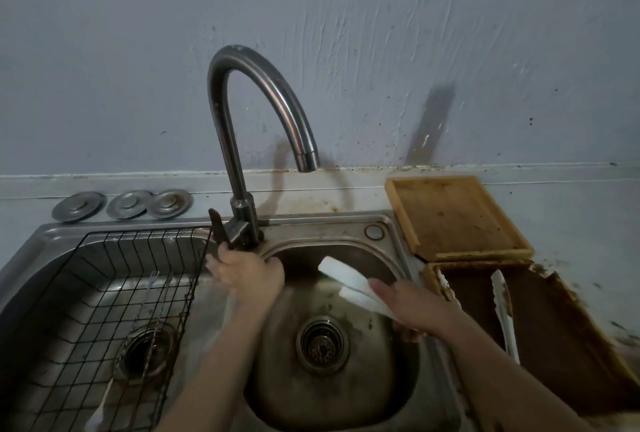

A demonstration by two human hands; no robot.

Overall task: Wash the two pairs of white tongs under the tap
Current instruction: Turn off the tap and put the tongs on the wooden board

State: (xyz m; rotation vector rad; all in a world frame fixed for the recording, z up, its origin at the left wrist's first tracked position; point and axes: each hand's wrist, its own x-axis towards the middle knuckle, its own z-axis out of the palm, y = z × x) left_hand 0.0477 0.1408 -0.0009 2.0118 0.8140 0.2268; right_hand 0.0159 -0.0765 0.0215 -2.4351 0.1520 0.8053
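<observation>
My right hand [408,307] grips one pair of white tongs [346,279] over the right sink bowl [381,258], their tips pointing up-left, below and a little right of the spout. The second pair of white tongs [504,310] lies on the dark brown board at the right. My left hand [242,272] is closed around the base of the tap's dark lever [218,229]. The curved steel tap [263,92] arches over the bowl. No water is visible at the spout.
A black wire rack [114,293] sits in the left bowl with metal utensils in it. Three metal drain covers [121,205] lie on the back ledge. A wooden tray [453,217] stands right of the sink. The drain strainer [322,345] sits mid-bowl.
</observation>
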